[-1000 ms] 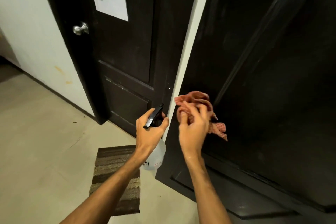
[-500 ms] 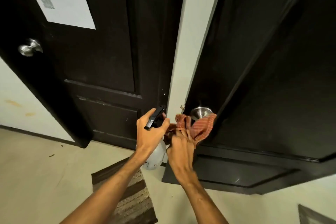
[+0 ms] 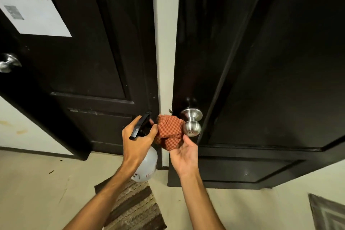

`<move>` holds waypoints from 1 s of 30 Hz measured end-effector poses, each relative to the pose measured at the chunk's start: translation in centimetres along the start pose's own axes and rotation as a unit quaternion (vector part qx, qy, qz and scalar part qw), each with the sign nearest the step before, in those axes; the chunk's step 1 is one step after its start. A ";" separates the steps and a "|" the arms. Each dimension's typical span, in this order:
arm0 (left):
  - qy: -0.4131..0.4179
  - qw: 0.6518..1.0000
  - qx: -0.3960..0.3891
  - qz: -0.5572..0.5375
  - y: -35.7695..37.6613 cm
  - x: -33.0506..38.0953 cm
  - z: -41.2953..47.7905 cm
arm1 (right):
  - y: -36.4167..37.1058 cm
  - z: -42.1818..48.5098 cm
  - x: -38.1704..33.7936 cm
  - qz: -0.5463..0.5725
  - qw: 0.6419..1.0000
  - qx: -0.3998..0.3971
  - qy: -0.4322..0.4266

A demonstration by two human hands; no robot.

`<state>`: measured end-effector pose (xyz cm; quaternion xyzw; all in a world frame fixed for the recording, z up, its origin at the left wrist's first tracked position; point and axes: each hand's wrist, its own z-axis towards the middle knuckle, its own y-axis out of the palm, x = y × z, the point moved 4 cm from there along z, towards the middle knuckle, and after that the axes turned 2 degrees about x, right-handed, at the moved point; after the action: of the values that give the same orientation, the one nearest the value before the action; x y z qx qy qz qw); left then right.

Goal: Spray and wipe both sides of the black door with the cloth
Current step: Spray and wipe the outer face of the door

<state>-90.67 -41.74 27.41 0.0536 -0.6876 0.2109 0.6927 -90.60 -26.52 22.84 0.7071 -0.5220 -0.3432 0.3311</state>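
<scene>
Right hand (image 3: pixel 183 153) cupping cloth (image 3: pixel 169 130) just left of knob (image 3: pixel 192 127), touching; left hand (image 3: pixel 137 136) gripping spray bottle (image 3: pixel 146 164).

We're indoors, in what looks like a home hallway or landing. Two black panelled doors (image 3: pixel 261 61) stand side by side with a strip of pale wall (image 3: pixel 166 43) between them, each with a round steel knob (image 3: pixel 192 123), the sort we see on bedroom doors. A printed sheet of paper (image 3: pixel 31 5) is stuck on the left one, its print blurred. Down low we've got a plain light floor (image 3: pixel 37 192), a dark skirting line, a striped brown doormat (image 3: pixel 134 209) before the left door and a grey mat (image 3: pixel 328 211) at the right edge.
</scene>
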 end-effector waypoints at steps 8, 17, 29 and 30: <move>-0.005 1.000 0.019 0.005 0.4 -1.7 -0.1 | -0.7 0.1 -2.6 0.012 1.000 0.001 0.009; 0.031 0.999 0.011 0.000 1.0 0.6 -1.0 | 2.2 -2.9 -10.1 -0.133 0.951 -0.003 -0.278; 0.050 0.999 -0.002 -0.016 1.8 2.1 -1.7 | 7.5 -4.5 -6.6 -0.720 0.388 0.017 -0.575; 0.051 0.999 0.001 -0.018 1.6 2.2 -1.7 | 6.9 -4.5 -7.2 -0.682 0.458 0.015 -0.570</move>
<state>-89.72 -39.19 29.10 0.0554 -0.6499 0.2018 0.7306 -92.00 -20.72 32.00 0.4893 0.0485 -0.7782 -0.3907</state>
